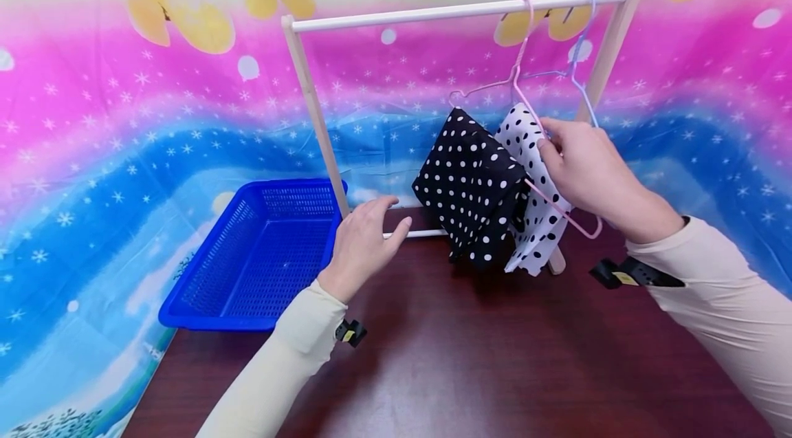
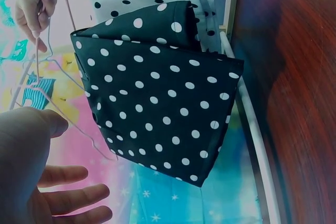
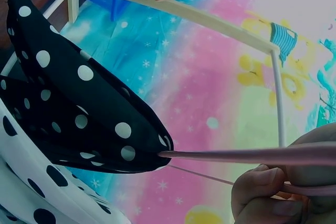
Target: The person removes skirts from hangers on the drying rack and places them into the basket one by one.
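My right hand [image 1: 588, 166] pinches one side of a pink wire hanger [image 1: 517, 69], whose hook is at the rack's top bar. From this hanger droops a black cloth with white dots [image 1: 464, 177], folded over on itself. Behind it hangs a white cloth with black dots [image 1: 522, 127], next to a blue hanger [image 1: 575, 73] on the same bar. My left hand [image 1: 368, 242] hovers with nothing in it, fingers apart, by the rack's left post. In the left wrist view the black cloth [image 2: 157, 98] lies beyond those spread fingers [image 2: 79, 198].
The wooden rack has a white top bar [image 1: 402, 16] and a low white rail [image 1: 423, 234]. A blue plastic basket [image 1: 247, 322] stands at the left on the dark red-brown table [image 1: 433, 369]. A bright printed cloth backdrop [image 1: 185, 115] rises behind.
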`<state>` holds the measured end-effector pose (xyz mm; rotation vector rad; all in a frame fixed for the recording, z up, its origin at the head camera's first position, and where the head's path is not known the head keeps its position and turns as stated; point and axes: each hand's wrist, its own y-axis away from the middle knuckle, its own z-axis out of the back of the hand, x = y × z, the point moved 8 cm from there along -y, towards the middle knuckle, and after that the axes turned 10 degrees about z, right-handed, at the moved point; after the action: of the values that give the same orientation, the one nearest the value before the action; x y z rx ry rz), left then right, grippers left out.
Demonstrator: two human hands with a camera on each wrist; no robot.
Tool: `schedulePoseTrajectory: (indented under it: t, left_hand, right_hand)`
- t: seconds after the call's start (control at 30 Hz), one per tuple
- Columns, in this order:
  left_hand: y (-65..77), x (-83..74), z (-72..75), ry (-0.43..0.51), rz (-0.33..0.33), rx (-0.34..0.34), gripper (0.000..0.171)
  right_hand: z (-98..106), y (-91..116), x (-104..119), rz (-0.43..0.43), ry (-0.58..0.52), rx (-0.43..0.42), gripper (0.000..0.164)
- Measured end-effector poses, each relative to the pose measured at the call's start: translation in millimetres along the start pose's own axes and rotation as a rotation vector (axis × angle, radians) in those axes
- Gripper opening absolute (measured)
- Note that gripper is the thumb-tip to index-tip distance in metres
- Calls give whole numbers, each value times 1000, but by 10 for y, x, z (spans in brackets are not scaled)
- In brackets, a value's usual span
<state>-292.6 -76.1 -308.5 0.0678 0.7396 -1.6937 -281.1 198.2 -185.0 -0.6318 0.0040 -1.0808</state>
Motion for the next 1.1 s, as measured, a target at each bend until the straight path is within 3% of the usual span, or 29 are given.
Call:
schedulePoseTrajectory:
  t: [0.6, 1.1]
  left_hand:
    - [35, 34, 16, -35, 6, 1, 43]
    - [40, 28, -82, -34, -6, 16, 41]
  right_hand:
    - [-59, -48, 54, 21, 0, -6, 47]
    - [-123, -85, 133, 25, -18, -17, 47]
